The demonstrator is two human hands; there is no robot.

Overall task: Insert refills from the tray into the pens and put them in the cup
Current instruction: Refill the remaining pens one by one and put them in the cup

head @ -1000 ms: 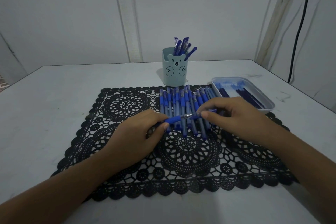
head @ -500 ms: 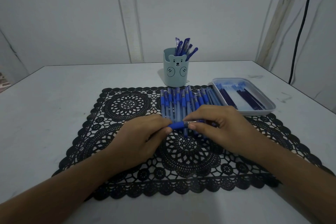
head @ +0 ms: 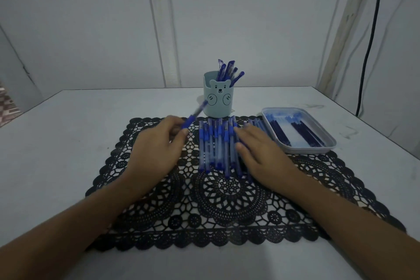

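Note:
My left hand (head: 156,145) pinches a blue pen (head: 195,115) that points up and to the right, blurred, just left of the pale blue bear cup (head: 218,102). Several blue pens stand in that cup. A row of blue pens (head: 216,145) lies on the black lace mat (head: 218,200) in front of the cup. Over the right end of that row my right hand (head: 261,154) lies with its fingers stretched out, holding nothing. The grey tray (head: 327,146) with dark blue refills (head: 304,132) sits at the right of the mat.
The mat lies on a white table (head: 56,143) whose back edge meets a white wall. A black cable (head: 372,29) hangs down the wall at the far right, behind the tray.
My hands have come apart. The left hand carried the pen up and left toward the cup. The right hand let go of it and moved over the row of pens.

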